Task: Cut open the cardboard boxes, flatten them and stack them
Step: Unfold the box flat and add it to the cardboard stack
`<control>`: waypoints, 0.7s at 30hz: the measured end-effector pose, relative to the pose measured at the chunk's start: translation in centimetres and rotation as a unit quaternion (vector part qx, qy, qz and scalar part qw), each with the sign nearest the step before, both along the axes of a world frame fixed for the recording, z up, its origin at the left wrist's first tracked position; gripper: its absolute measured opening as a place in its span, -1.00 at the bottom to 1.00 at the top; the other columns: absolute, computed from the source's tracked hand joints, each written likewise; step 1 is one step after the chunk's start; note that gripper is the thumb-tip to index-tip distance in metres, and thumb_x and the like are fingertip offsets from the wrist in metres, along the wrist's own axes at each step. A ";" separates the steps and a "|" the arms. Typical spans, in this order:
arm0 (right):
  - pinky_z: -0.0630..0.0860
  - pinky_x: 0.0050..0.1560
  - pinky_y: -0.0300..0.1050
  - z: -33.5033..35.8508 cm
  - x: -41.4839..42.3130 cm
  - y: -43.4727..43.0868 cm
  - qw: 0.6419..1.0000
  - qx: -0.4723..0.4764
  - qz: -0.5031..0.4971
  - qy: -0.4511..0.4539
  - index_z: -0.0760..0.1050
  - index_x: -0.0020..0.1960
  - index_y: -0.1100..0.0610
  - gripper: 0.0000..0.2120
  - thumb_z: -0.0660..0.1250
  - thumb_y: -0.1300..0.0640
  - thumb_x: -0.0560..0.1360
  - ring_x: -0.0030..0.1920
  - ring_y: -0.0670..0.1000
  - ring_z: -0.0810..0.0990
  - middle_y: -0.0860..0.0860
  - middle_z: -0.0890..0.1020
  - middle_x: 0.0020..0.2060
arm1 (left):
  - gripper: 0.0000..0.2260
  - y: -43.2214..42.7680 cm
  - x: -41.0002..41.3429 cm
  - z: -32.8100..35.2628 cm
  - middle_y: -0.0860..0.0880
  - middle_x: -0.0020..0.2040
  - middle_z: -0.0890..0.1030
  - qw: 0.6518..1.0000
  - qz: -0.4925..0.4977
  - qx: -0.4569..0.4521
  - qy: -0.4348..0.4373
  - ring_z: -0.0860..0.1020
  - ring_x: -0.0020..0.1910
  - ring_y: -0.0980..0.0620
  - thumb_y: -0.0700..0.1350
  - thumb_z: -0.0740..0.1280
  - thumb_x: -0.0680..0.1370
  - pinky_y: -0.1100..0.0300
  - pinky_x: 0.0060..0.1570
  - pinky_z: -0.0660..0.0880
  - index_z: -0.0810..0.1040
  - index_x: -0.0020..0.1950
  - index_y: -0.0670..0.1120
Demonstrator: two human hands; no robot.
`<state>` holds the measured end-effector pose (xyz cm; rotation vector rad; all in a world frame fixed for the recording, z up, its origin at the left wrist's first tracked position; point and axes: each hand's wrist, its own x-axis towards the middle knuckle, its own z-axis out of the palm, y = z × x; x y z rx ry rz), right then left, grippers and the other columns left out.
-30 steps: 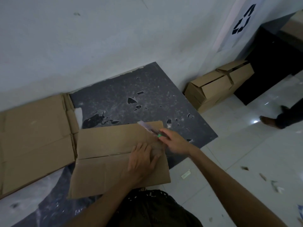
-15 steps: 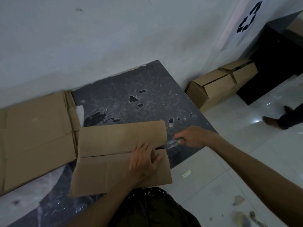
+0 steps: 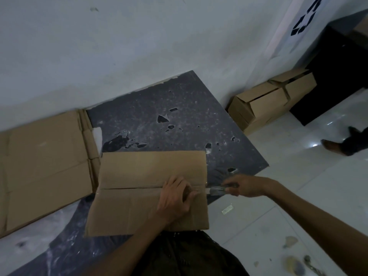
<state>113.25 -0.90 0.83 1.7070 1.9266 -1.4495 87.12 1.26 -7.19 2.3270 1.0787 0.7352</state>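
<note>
Working over a cardboard box (image 3: 147, 188) on a dark mat (image 3: 179, 120) on the floor (image 3: 298, 196), close in front. Long axis of box left to right across the view; top seam (image 3: 129, 188) along that same line, flaps closed. Pressing down on the seam near the box's right end with the left hand (image 3: 175, 198), fingers loosely spread and flat on the cardboard, grasping nothing. Gripping a knife (image 3: 217, 190) in the right hand (image 3: 249, 186), fingers clenched round the handle, just off the box's right edge. Knife blurred, in line with the seam, blade end pointing left, at the edge of the box. Flattened cardboard (image 3: 45, 166) to the left, just beside the box's left edge. More boxes (image 3: 272, 98) against the wall (image 3: 139, 46), well apart to the right.
</note>
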 end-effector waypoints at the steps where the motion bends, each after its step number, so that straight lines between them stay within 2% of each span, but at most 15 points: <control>1: 0.38 -0.15 -0.17 -0.3 -0.3 -0.5 1.000 0.001 -0.004 0.002 0.39 -0.18 -0.17 -0.76 0.16 0.05 0.64 -0.23 -0.12 0.44 -0.11 0.48 -0.25 | -0.76 0.0 -0.1 0.1 0.02 -0.21 0.47 1.000 -0.003 -0.008 -0.001 0.43 -0.17 0.03 0.12 0.29 0.54 0.11 -0.08 0.42 0.42 -0.17 -0.03; 5: 0.40 -0.23 -0.24 -1.1 -0.8 -1.5 0.996 -0.002 -0.077 0.036 0.48 -0.04 0.05 -0.84 0.16 0.06 0.64 -0.26 -0.09 0.46 -0.06 0.50 -0.26 | -0.69 0.1 0.1 0.7 0.04 -0.17 0.50 0.999 0.004 -0.022 0.025 0.44 -0.14 0.06 0.20 0.22 0.56 0.10 -0.05 0.43 0.48 -0.14 -0.03; 7: 0.44 -0.26 -0.20 -0.5 0.5 -2.1 0.990 -0.013 -0.128 0.052 0.50 -0.01 0.09 -0.83 0.17 0.06 0.63 -0.29 -0.04 0.48 -0.03 0.53 -0.27 | -0.70 -0.1 -0.2 0.9 0.04 -0.10 0.53 0.998 0.001 -0.065 0.004 0.45 -0.10 0.11 0.17 0.23 0.55 0.15 0.02 0.44 0.53 -0.05 -0.05; 11: 0.52 -0.22 -0.16 1.9 -0.2 -1.9 0.968 0.013 -0.230 0.103 0.49 -0.04 0.12 -0.83 0.15 0.13 0.64 -0.31 -0.05 0.55 0.03 0.58 -0.25 | -0.58 0.3 -0.7 2.5 0.06 0.07 0.51 0.976 0.057 -0.206 -0.036 0.47 0.01 0.17 0.21 0.20 0.50 0.28 0.07 0.44 0.51 0.18 -0.05; 15: 0.50 -0.19 -0.26 3.2 -6.6 0.2 0.952 0.021 -0.261 0.156 0.51 0.06 -0.03 -0.85 0.17 0.12 0.63 -0.15 -0.08 0.61 -0.09 0.62 -0.15 | -0.51 1.0 -0.8 4.1 0.04 0.11 0.54 0.961 0.031 -0.269 -0.054 0.48 0.07 0.14 0.25 0.12 0.52 0.33 0.09 0.35 0.56 0.22 -0.04; 18: 0.52 -0.12 -0.31 2.8 -11.6 1.7 0.954 0.066 -0.241 0.166 0.52 0.20 0.01 -0.80 0.24 0.12 0.61 -0.10 -0.13 0.59 -0.09 0.62 -0.06 | -0.64 1.3 -0.9 5.1 -0.01 0.02 0.62 0.917 0.103 -0.365 -0.120 0.56 0.05 0.03 0.19 0.16 0.56 0.22 0.07 0.43 0.56 0.12 -0.01; 19: 0.54 -0.06 -0.28 2.5 -12.8 2.1 0.956 0.091 -0.225 0.163 0.52 0.25 0.06 -0.76 0.25 0.14 0.60 -0.07 -0.12 0.59 -0.05 0.63 -0.02 | -0.73 1.5 -1.0 5.3 -0.03 -0.01 0.62 0.898 0.148 -0.388 -0.147 0.57 0.04 -0.03 0.12 0.18 0.59 0.19 0.03 0.43 0.54 0.10 -0.01; 21: 0.51 0.08 -0.25 1.8 -14.6 2.9 0.969 0.129 -0.165 0.131 0.48 0.34 0.11 -0.66 0.29 0.15 0.57 0.03 -0.04 0.59 0.01 0.63 0.11 | -0.90 2.0 -1.8 6.5 0.01 -0.11 0.56 0.867 0.231 -0.398 -0.192 0.52 0.00 -0.04 -0.08 0.18 0.65 0.28 -0.10 0.35 0.48 0.05 -0.04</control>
